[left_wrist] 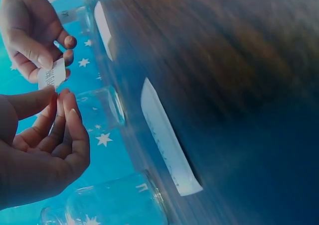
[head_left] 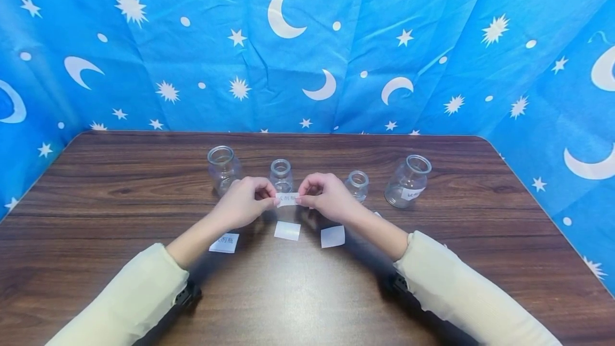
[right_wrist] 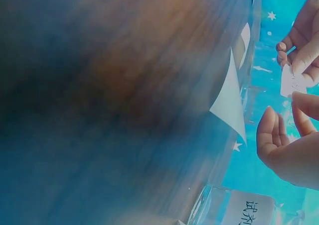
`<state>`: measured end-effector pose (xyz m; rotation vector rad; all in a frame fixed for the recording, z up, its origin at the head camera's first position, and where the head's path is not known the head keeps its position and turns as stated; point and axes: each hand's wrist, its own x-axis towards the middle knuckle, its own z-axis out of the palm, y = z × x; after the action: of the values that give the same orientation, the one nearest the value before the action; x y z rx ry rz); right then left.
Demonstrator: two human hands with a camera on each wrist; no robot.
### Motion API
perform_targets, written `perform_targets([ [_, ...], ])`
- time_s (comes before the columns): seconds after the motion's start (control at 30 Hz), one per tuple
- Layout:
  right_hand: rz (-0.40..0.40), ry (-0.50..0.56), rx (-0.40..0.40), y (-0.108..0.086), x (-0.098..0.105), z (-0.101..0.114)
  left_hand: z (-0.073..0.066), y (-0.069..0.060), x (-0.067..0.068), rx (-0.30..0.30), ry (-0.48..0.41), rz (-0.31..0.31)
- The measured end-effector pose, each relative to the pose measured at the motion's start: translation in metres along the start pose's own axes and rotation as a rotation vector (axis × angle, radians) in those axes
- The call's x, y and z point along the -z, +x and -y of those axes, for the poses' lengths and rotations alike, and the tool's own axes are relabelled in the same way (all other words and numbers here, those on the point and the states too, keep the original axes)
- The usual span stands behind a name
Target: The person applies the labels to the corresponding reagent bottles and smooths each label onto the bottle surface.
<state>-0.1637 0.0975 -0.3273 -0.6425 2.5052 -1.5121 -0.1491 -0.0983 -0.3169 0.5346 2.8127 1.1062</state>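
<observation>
L grip (head_left: 244, 203) & R grip (head_left: 331, 197) pinch label (head_left: 287, 199), sm jar (head_left: 281, 179) behind.

Forearms (head_left: 381, 235) angled inward from either side, left hand (head_left: 244, 201) and right hand (head_left: 332, 196) near each other, both pinching.

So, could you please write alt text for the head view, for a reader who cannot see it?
A person's left hand and right hand pinch a small white label between them above a brown wooden table. Four clear glass jars stand beyond, and more white slips lie nearer; behind hangs a blue backdrop with white moons and stars.
</observation>
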Motion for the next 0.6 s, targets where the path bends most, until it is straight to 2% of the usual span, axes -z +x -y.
perform_targets([
  [0.3,-0.035,-0.114,-0.038,0.011,-0.005,0.0,0.008,0.007,-0.002,0.035,0.073,-0.025],
  [0.6,-0.03,-0.13,-0.039,0.018,-0.007,-0.005,0.011,0.013,-0.003,0.053,0.12,-0.035],
])
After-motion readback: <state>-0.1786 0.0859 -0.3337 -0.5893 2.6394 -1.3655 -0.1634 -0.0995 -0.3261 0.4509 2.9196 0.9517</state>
